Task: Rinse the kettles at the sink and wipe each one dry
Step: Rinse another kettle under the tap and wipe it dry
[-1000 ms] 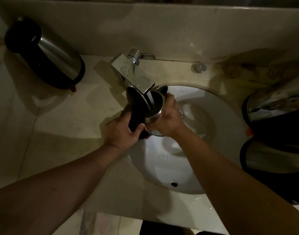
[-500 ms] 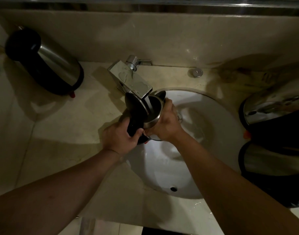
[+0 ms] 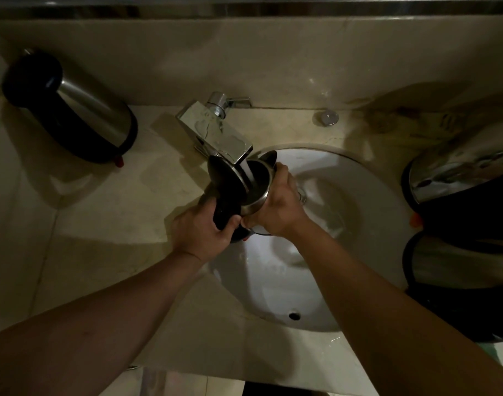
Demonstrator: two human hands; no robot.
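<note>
Kettle [image 3: 254, 192] sits at frame centre, held over the left edge of the sink [image 3: 359, 224] w/ its mouth right under the tap [image 3: 216, 135]. Lid [image 3: 224, 178] is flipped open, standing up on the left side of the mouth. Water stream [image 3: 249, 172] runs from the tap spout straight into the opening. Body is steel w/ black trim; spout [image 3: 269, 157] points toward upper right.

Left hand [image 3: 200, 231], centre-left, is wrapped round the black handle [image 3: 226, 212], fingers curled on it, thumb on the near side. Right hand [image 3: 279, 204], just right of centre, is curled round the steel body, fingers going round the far side, thumb low near the base. Both forearms come in from the bottom corners of the frame.

Second kettle [image 3: 73, 110] stands in the upper left on the beige tabletop [image 3: 102, 210], lid shut, small red tab at its base, well apart from the sink. Two more kettles at the right edge: one mid right [image 3: 461, 178] w/ shiny steel side, another [image 3: 456, 267] below it, both partly cut off by the frame and dark, so details are hard to tell. A red tab [image 3: 416, 220] shows between them, next to the sink rim.

Sink is a white oval bowl, wet, w/ an overflow hole [image 3: 294, 315] on the near wall. Round chrome knob [image 3: 327, 118] sits on the tabletop behind the bowl, right of the tap. Backsplash [image 3: 244, 61] runs along the top of the frame.
</note>
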